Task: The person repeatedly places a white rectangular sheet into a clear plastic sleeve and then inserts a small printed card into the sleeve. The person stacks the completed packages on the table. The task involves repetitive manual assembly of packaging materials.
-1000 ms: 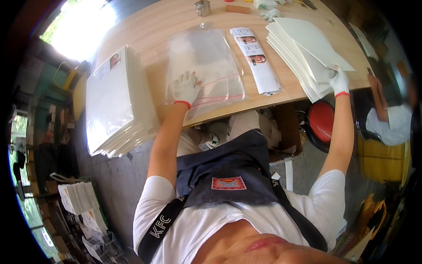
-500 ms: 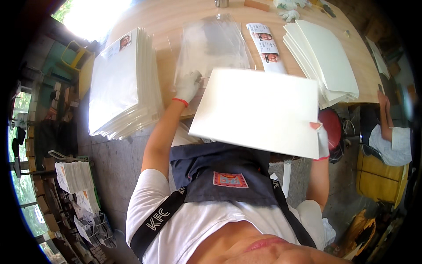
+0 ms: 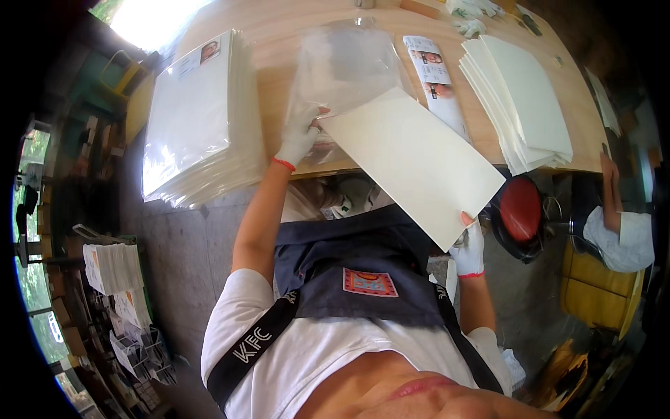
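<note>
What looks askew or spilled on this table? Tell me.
Nothing spilled shows. The stack of white sheets on the right looks askew: its sheets fan out along their left side instead of lining up.

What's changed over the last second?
The right hand has drawn a white sheet off the right stack, leftward and toward the body; its left corner is now beside the left hand, which stays at the clear bags. The labels and left stack stayed put.

Left arm (image 3: 258,216) stretched forward, left fingers (image 3: 322,111) curled; right arm (image 3: 479,299) bent, right fingers (image 3: 467,219) pinched.
</note>
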The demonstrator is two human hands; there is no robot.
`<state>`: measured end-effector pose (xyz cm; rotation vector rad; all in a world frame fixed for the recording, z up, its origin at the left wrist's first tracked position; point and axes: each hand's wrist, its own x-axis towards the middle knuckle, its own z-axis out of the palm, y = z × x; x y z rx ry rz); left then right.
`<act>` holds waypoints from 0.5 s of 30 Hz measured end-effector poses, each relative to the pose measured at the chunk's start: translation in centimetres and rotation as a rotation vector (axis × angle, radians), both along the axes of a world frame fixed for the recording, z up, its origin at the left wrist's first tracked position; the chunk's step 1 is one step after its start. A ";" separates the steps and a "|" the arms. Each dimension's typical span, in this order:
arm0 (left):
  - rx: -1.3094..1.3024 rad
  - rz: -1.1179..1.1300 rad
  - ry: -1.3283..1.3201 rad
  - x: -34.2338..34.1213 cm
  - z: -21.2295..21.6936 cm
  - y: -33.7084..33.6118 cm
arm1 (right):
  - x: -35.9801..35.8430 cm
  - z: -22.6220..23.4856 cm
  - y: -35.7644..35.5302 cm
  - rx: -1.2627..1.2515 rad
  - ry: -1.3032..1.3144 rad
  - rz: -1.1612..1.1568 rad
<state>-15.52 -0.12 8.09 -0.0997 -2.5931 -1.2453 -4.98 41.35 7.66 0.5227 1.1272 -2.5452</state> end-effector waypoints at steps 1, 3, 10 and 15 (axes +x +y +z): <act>-0.045 -0.015 0.021 0.1 -0.2 -0.1 | 0.3 0.9 -1.3 0.020 -0.003 -0.001; -0.117 0.001 0.071 0.6 -0.7 0.1 | 1.0 2.7 -3.4 0.063 -0.007 0.000; 1.029 0.481 0.216 1.4 -6.4 8.6 | 3.3 3.5 -6.5 -0.037 0.068 0.106; 1.598 0.444 -0.108 -2.1 -6.3 12.6 | 3.8 4.2 -7.0 0.081 0.045 0.124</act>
